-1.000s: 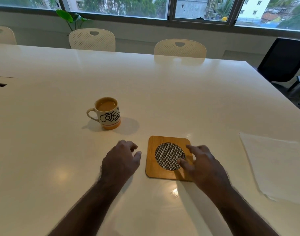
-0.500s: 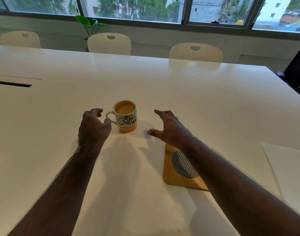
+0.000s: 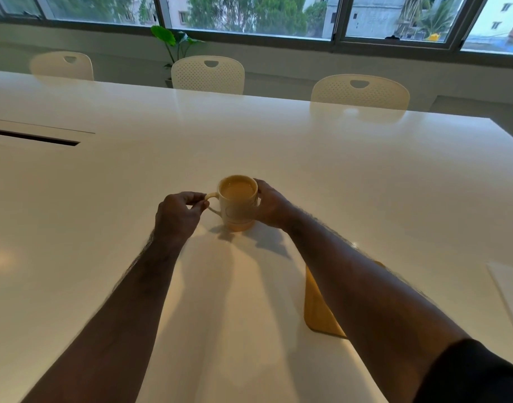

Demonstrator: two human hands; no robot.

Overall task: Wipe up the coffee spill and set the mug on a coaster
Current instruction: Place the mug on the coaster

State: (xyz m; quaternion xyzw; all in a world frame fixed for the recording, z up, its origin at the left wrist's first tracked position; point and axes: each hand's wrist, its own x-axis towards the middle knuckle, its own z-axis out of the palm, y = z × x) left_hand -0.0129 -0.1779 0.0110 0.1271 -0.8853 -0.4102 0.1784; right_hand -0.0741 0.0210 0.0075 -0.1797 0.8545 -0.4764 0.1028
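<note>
Nearest the camera, both bare forearms extend forward over the white table (image 3: 336, 158); a dark sleeve (image 3: 479, 373) covers the right upper arm at the lower right corner. The wooden coaster (image 3: 316, 312) lies flat on the table beneath the right forearm, which hides most of it; only its left edge and a far corner show. A white sheet (image 3: 511, 292) lies at the right edge of the table, apart from the coaster. Beyond the coaster, the mug (image 3: 237, 203) stands upright on the table, filled with light brown coffee, its handle pointing left. The left hand (image 3: 178, 215) pinches the handle between curled fingertips and thumb. The right hand (image 3: 271, 205) wraps around the mug's right side, fingers curved against the wall. A dark slot (image 3: 31, 138) is recessed in the tabletop at far left. Three cream chairs (image 3: 208, 74) stand along the far edge, with a green plant (image 3: 174, 42) behind them below the window.
</note>
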